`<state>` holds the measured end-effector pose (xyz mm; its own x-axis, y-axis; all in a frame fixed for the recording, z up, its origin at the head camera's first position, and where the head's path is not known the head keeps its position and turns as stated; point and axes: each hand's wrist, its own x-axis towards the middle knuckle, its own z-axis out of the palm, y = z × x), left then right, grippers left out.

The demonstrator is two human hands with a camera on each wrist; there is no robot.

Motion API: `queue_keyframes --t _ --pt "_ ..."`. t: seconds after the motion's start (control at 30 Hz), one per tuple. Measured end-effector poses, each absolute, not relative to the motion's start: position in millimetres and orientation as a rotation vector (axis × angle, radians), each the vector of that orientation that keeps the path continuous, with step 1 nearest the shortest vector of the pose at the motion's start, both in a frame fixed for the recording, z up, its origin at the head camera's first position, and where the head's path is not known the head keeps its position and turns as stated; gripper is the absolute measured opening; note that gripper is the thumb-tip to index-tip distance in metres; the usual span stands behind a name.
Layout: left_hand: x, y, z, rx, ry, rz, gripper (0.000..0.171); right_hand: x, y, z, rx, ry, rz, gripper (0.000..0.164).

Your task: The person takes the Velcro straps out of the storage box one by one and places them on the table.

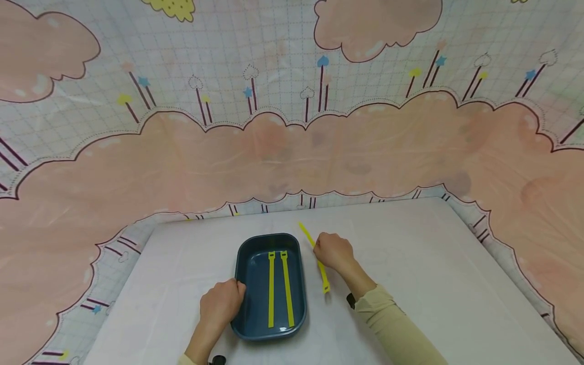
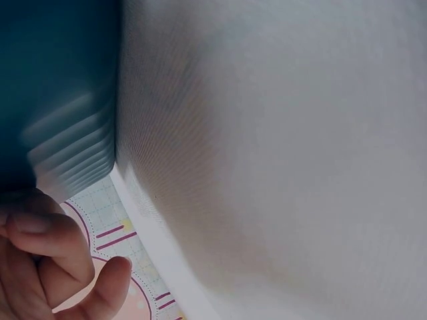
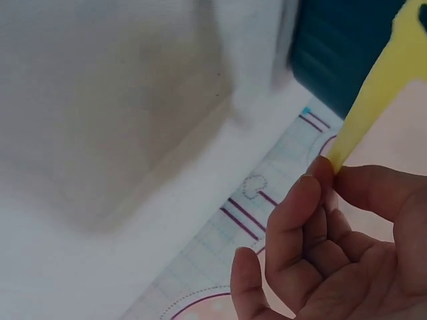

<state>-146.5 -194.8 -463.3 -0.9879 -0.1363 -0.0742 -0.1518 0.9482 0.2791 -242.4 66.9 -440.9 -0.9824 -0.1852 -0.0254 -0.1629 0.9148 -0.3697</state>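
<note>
A dark blue rectangular tray (image 1: 255, 304) stands on the white table. Two yellow strap-like cable ties (image 1: 271, 291) lie lengthwise inside it, their slotted heads at the far end. My left hand (image 1: 221, 303) grips the tray's left rim; in the left wrist view its curled fingers (image 2: 60, 243) are at the tray's ridged wall (image 2: 73, 143). Right of the tray, my right hand (image 1: 334, 251) pinches a third yellow cable tie (image 1: 323, 276) near its middle, the slotted head pointing toward me. The right wrist view shows thumb and fingertips on this tie (image 3: 373, 107).
The white tabletop (image 1: 433, 274) spreads out on both sides of the tray. Behind it hangs a backdrop cloth (image 1: 292, 157) printed with clouds and candle-like shapes, which also shows along the table's side edges.
</note>
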Motion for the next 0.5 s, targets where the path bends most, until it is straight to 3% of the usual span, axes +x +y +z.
queue_keyframes --t 0.27,0.5 --pt "-146.1 -194.0 -462.2 -0.24 3.026 0.457 0.035 -237.8 75.9 -447.2 -0.226 2.934 -0.555 0.023" --pt "-146.7 -194.6 -463.0 -0.227 3.035 0.439 0.035 -233.1 83.7 -454.7 -0.194 2.887 -0.549 0.019"
